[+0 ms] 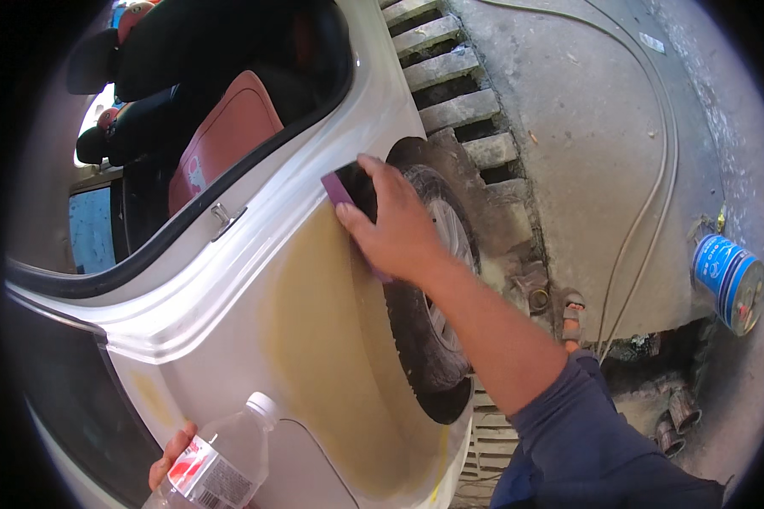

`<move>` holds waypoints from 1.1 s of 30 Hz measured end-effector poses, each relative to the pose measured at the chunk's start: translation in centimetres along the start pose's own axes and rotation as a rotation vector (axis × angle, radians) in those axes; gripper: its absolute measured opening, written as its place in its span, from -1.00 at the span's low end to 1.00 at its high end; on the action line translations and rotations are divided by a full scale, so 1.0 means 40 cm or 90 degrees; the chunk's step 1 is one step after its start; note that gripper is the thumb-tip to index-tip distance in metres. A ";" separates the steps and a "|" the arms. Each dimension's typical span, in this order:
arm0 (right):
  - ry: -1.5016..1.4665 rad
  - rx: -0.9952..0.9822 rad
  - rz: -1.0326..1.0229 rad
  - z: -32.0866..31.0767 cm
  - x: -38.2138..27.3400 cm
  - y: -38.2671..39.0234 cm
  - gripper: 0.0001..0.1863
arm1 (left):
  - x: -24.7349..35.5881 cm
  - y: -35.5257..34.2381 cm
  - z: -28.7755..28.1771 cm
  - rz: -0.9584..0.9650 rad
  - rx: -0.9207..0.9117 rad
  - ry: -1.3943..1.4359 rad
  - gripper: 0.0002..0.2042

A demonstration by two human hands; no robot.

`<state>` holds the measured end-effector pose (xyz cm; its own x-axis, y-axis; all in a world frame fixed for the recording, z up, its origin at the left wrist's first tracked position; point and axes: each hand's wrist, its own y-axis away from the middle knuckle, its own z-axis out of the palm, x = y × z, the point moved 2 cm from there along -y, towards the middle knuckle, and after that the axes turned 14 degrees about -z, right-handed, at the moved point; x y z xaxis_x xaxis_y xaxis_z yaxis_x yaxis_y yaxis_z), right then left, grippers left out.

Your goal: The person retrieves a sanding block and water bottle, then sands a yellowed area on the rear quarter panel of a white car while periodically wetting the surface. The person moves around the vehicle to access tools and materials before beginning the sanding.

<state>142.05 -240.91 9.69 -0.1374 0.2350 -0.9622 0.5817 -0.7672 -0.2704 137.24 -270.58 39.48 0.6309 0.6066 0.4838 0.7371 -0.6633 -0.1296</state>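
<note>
My right hand (pixel 399 222) grips a purple and black sanding block (pixel 337 187) and rests it against the rear side panel of a white car. The block lies at the top of a wide yellowish-tan filler patch (pixel 318 331), next to the wheel arch. Most of the block is hidden under my palm and fingers. At the lower left, my left hand (pixel 175 455) is wrapped round a clear plastic bottle (pixel 244 437) with a white cap and a red and white label. The bottle is tilted, cap up and to the right, in front of the panel.
A dusty car wheel (pixel 437 246) sits right of the patch. Above the panel is a side window (pixel 255 51) with a pinkish seat behind it. Slotted concrete grating (pixel 463 110), a long hose (pixel 672 153), a blue can (pixel 726 276) and a dark floor opening (pixel 654 360) lie rightward.
</note>
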 end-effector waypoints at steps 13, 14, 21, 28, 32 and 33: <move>0.025 0.002 -0.038 0.032 -0.094 0.122 -0.28 | 0.045 0.006 0.022 -0.075 0.031 -0.009 0.07; 0.015 0.018 -0.005 0.010 -0.058 0.057 -0.29 | 0.070 -0.012 0.040 -0.093 -0.001 -0.009 0.05; 0.005 -0.083 -0.122 0.008 -0.278 0.395 -0.20 | 0.025 0.005 0.023 -0.025 0.023 0.068 0.01; 0.026 0.029 -0.010 0.012 -0.143 0.134 -0.35 | 0.059 -0.024 0.072 -0.009 -0.015 0.070 0.02; 0.041 0.054 -0.033 0.048 -0.150 0.160 -0.28 | 0.048 -0.023 0.055 -0.027 -0.011 0.074 0.03; 0.059 0.042 -0.093 0.070 -0.197 0.266 -0.24 | 0.039 -0.010 0.050 -0.033 0.008 0.088 0.04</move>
<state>147.07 -252.58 14.33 -0.1409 0.3987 -0.9062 0.5063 -0.7576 -0.4120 138.41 -268.47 38.56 0.5533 0.5731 0.6045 0.7715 -0.6262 -0.1124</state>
